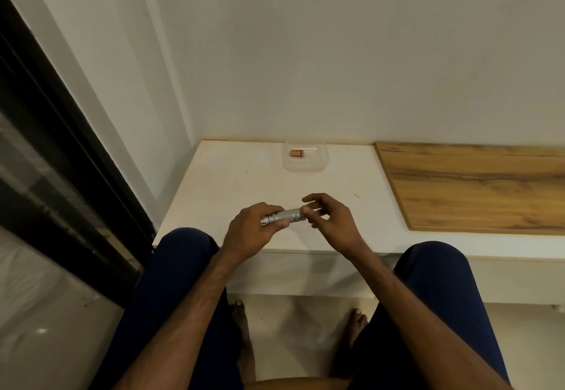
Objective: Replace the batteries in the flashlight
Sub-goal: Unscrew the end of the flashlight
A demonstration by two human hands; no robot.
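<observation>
View from a head-worn camera, looking down at a seated person's bare forearms and hands over the near edge of a plain white tabletop (232, 181) set into the corner of a room.

The left hand (253, 230) grasps a small silver metal flashlight (290, 217), fingers and thumb wrapped round its left half. The silver metal flashlight lies level, running left to right, raised a little above the tabletop near its front edge. Its textured barrel shows between the two hands.

The right hand (333, 221) meets the right end of the flashlight. Its thumb and curled fingers seem to pinch that end, with the index finger arched above, though the contact is small and partly hidden.

At the back of the tabletop, close to the white wall (336, 53) and well apart from the hands, sits a shallow clear plastic container (321, 163). Inside it, a small cluster of gold-coloured batteries (297, 153) lies side by side.

To the right, a light brown wood-grain panel (477, 187) lies flat on the tabletop. On the far left, a black window frame (46, 132) runs diagonally.

Below the hands, both knees in dark navy trousers (177, 282) spread either side, and bare feet (241, 313) rest on the pale floor under the tabletop
</observation>
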